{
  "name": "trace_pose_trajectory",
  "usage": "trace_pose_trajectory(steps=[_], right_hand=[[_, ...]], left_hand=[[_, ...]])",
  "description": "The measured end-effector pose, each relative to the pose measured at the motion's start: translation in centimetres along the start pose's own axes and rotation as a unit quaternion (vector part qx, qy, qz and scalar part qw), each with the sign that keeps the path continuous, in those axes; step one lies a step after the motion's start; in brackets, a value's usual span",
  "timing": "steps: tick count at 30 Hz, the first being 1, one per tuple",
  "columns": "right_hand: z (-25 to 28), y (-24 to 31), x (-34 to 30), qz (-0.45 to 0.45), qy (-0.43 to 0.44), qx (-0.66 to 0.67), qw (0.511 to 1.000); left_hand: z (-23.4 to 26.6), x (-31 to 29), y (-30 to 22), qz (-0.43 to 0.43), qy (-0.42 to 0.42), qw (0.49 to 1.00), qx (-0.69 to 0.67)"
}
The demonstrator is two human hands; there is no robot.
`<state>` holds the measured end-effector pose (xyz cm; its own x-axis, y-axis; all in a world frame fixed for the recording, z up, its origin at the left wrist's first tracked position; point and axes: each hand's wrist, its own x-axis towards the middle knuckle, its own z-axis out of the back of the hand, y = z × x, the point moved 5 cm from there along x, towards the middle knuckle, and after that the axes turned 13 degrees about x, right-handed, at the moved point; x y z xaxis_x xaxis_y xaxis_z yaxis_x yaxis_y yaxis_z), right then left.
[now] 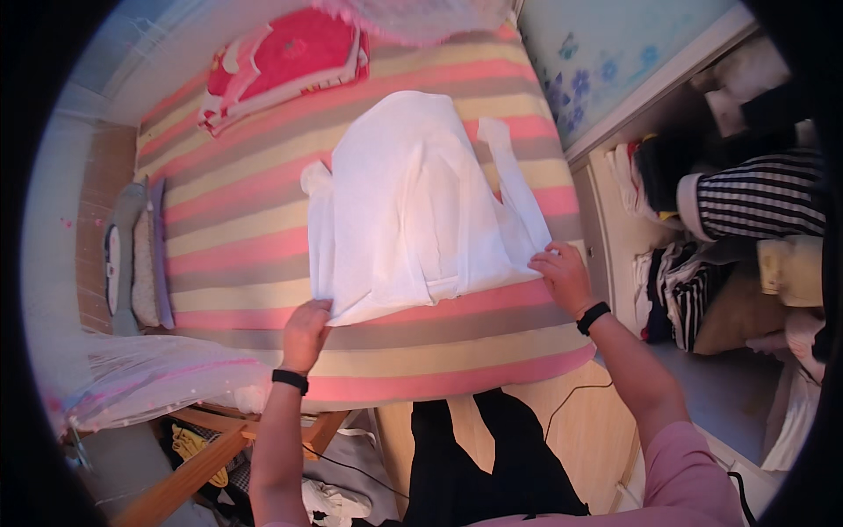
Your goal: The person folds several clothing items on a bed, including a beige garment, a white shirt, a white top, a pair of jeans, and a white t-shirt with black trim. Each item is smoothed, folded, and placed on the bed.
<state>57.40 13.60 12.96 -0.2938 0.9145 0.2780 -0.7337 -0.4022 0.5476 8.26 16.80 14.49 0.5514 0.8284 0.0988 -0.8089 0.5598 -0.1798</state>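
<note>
A white long-sleeved shirt (399, 198) lies spread on the striped bed, its body reaching away from me. Both sleeves run along its sides, with the cuffs toward the far end. At the shirt's near left corner, my left hand (307, 332) is closed on the cloth. My right hand (566, 277) pinches the near right corner, a little farther from me than the left one. Between the hands the near edge of the shirt slants slightly, and soft creases run through its middle. I wear a black band on each wrist.
The bed (439, 347) has pink, yellow and brown stripes. A folded red and pink blanket (294, 57) lies at its far left, with cushions (145, 255) by the left edge. Open shelves of clothes (667, 281) stand at right. White netting (167, 378) hangs at lower left.
</note>
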Motion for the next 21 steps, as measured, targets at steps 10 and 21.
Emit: trace_pose_trajectory(steps=[10,21], right_hand=[[-13.2,0.3,-20.6,-0.171,0.116,0.006,0.978],[-13.4,1.8,-13.1,-0.292,0.113,0.115,0.943]], left_hand=[[-17.7,-17.8,-5.3,0.053,0.175,0.983,0.018],[-14.0,-12.3,-8.4,0.244,0.27,0.928,-0.086]])
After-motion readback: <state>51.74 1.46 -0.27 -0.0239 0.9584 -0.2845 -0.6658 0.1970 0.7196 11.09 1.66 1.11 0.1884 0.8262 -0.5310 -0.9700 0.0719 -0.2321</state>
